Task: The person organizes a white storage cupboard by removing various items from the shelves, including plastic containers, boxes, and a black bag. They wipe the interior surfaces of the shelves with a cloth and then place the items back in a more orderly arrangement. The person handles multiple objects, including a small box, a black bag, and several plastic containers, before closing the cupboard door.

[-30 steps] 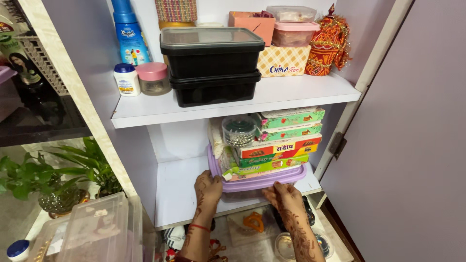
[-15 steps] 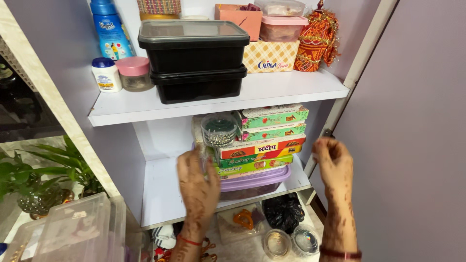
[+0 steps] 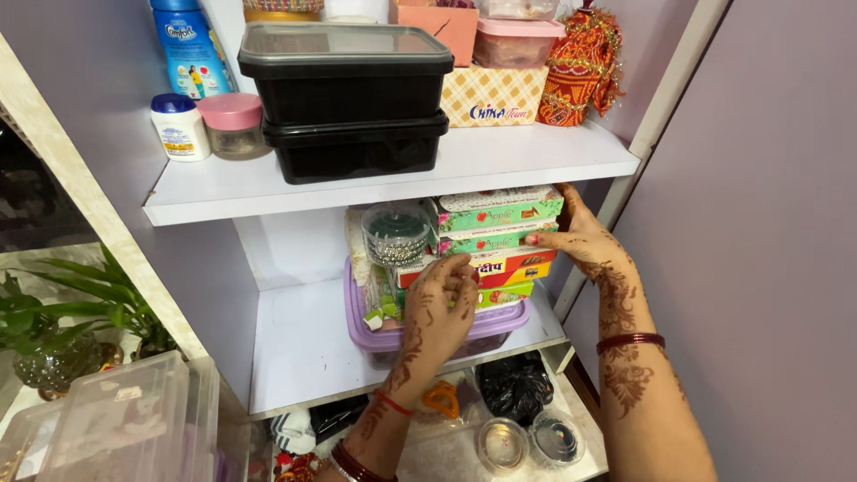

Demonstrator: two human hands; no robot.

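On the middle shelf (image 3: 303, 348), a stack of colourful boxes (image 3: 495, 234) sits in a purple tub (image 3: 393, 337). Left hand (image 3: 444, 308) curls loosely against the stack's front, right hand (image 3: 578, 234) is open, flat on its right side, bangle holder (image 3: 395, 234) beside them.

My left hand (image 3: 442, 308) covers part of the stacked boxes (image 3: 500, 236), and my right hand (image 3: 585, 241) hides their far end. The blue bottle (image 3: 189, 49) runs off the top edge. The lower shelf's small jars (image 3: 527, 442) are too blurred to identify.
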